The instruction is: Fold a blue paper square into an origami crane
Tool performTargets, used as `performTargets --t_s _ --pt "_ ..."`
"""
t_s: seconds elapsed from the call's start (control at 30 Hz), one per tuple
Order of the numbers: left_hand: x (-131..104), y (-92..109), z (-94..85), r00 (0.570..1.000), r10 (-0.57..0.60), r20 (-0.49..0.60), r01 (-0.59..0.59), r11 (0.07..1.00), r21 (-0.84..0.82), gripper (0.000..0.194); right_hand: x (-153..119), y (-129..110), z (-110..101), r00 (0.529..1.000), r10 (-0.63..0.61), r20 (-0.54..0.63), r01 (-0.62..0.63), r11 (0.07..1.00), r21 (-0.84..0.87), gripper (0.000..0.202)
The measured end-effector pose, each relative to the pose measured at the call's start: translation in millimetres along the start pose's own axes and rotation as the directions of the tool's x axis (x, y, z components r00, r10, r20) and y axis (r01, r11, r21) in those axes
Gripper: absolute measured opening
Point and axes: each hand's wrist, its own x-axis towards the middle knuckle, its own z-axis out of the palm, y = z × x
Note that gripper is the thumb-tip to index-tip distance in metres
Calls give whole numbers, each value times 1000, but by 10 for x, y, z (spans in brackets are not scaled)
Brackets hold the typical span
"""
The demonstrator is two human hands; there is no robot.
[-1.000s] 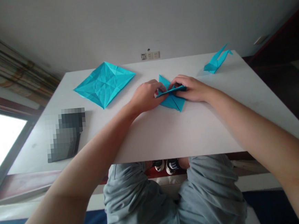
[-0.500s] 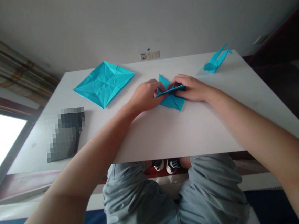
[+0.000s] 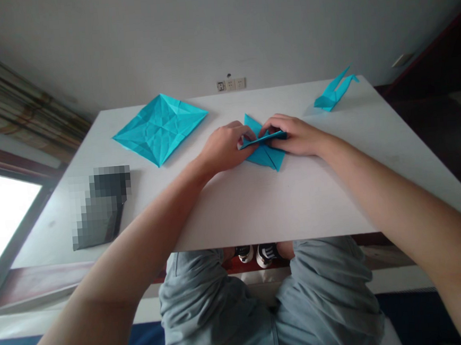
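A partly folded piece of blue origami paper (image 3: 268, 157) lies on the white table between both hands, one pointed corner toward the wall and another toward me. Across its middle stands a raised fold. My left hand (image 3: 226, 146) pinches the left end of that fold, thumb on the near side and fingers curled behind. The right end is gripped by my right hand (image 3: 294, 135), with its thumb on the near side too. Fingers cover parts of the paper's left and right edges.
A creased blue sheet (image 3: 161, 129) lies spread out at the table's back left. At the back right stands a folded blue paper crane (image 3: 330, 98). A dark, pixelated flat object (image 3: 103, 209) rests at the left. The white table's (image 3: 273, 211) near edge is above my knees.
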Motion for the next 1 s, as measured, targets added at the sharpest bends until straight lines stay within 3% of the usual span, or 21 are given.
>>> performTargets --t_s 1.0 --pt "-8 42 -28 1000 -8 15 8 1000 -1 29 -7 -18 2 1000 18 4 -18 1000 8 28"
